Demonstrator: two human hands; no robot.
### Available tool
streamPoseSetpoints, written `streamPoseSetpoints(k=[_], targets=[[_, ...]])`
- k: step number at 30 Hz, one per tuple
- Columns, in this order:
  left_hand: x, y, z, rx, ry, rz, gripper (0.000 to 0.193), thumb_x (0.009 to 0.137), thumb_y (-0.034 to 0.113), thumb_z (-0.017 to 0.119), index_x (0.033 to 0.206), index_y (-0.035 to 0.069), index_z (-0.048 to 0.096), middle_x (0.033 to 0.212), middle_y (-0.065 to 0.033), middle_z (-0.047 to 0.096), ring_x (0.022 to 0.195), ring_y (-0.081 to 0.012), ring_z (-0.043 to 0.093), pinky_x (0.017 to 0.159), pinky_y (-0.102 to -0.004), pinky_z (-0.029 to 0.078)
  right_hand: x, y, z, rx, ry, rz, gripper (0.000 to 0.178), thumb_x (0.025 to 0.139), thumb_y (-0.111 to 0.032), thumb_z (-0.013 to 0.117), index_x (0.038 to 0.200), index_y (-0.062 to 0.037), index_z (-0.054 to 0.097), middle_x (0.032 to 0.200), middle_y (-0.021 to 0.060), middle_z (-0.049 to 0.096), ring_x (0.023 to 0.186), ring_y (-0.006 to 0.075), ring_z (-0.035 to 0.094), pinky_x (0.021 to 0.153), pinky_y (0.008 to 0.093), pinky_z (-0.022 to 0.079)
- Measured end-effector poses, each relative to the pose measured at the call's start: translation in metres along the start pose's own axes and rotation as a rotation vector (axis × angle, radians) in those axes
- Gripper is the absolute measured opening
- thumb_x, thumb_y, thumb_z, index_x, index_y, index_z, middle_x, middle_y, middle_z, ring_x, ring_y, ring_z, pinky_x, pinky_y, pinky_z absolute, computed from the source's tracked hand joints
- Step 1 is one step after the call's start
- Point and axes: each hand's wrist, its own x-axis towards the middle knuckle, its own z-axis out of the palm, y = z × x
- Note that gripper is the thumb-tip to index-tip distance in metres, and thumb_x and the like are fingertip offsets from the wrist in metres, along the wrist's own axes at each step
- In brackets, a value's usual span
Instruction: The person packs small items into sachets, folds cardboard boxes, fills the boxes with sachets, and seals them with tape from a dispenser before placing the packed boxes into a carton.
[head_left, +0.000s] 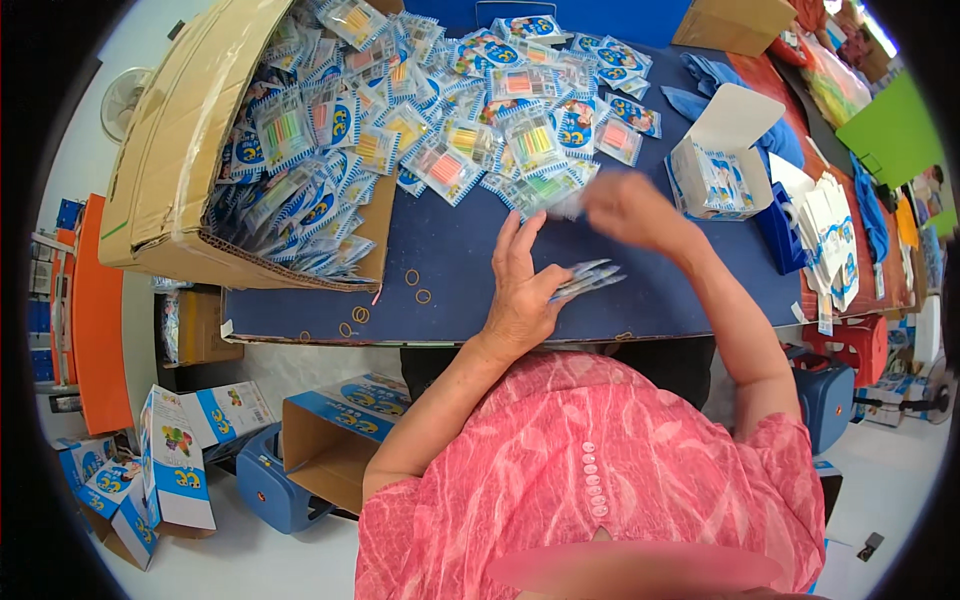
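Fingers (600, 203) of the right hand (640, 212) blurred beside packets (532, 145), grip unclear.

"What are the packets (520, 83) made of?"

"Thin plastic film, clear in places, crinkled and glossy."

"And the big carton (185, 150) on the left?"

"Matt corrugated cardboard; the small box (740, 110) on the right looks like smooth paperboard."

"The worktop (450, 255)?"

"Smooth, fairly matt; I can't tell its material."

"Anything softer?"

"Creased, matt cloth (787, 143) at the far right, and a wrinkled fabric shirt (560, 450) on the near side."

"The stool (268, 475), near left?"

"Smooth moulded plastic, faintly shiny."
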Motion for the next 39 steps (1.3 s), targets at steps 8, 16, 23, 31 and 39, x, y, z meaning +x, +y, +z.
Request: streamPoseSetpoints(k=[8,16,23,31,39], targets=[[-0.029,-0.015,0.026,-0.616,-0.235,-0.286,0.037,0.063,-0.002,0.081,0.094,0.003,0.063,0.11,-0.0147,0.061,0.103,-0.0342,0.06,0.083,-0.0388,0.05,0.086,0.006,0.042,-0.528,0.676,0.063,0.03,0.085,-0.025,0.069,0.099,0.0009,0.066,0.08,0.0168,0.065,0.071,0.0326,0.062,0.069,0.0397,0.05],[-0.002,-0.007,0.005,-0.005,0.041,-0.047,0.046,0.065,0.0,0.082,0.107,0.005,0.062,0.105,-0.0135,0.063,0.097,-0.0325,0.063,0.082,-0.0386,0.051,0.03,-0.027,-0.003,-0.045,0.005,0.099,0.032,0.081,-0.021,0.074,0.105,-0.0007,0.068,0.102,0.0162,0.067,0.095,0.0347,0.062,0.078,0.0388,0.051],[-0.029,-0.017,0.026,-0.782,-0.287,-0.47,0.04,0.064,0.002,0.083,0.1,0.006,0.065,0.119,-0.0142,0.06,0.112,-0.035,0.057,0.092,-0.0413,0.047,0.042,0.0,0.022,-0.312,0.108,-0.382,0.03,0.073,-0.014,0.077,0.101,-0.0029,0.07,0.1,0.0091,0.071,0.096,0.0342,0.063,0.084,0.0427,0.049],[-0.009,-0.018,0.017,-0.268,-0.05,-0.047,0.047,0.065,0.001,0.082,0.107,0.007,0.062,0.11,-0.0134,0.064,0.101,-0.0324,0.062,0.084,-0.0388,0.051,-0.017,-0.021,0.007,-0.403,-0.044,-0.298,0.036,0.071,-0.007,0.073,0.107,-0.0041,0.069,0.109,0.0077,0.069,0.1,0.0312,0.063,0.09,0.0415,0.047],[-0.026,-0.019,0.027,-0.767,-0.35,-0.321,0.044,0.064,-0.001,0.081,0.104,0.007,0.064,0.122,-0.0141,0.06,0.116,-0.0348,0.054,0.082,-0.0389,0.051,-0.006,0.004,-0.002,-0.442,0.225,-0.366,0.029,0.075,-0.006,0.067,0.104,-0.0069,0.07,0.103,0.0063,0.07,0.097,0.0261,0.065,0.087,0.0447,0.047]])
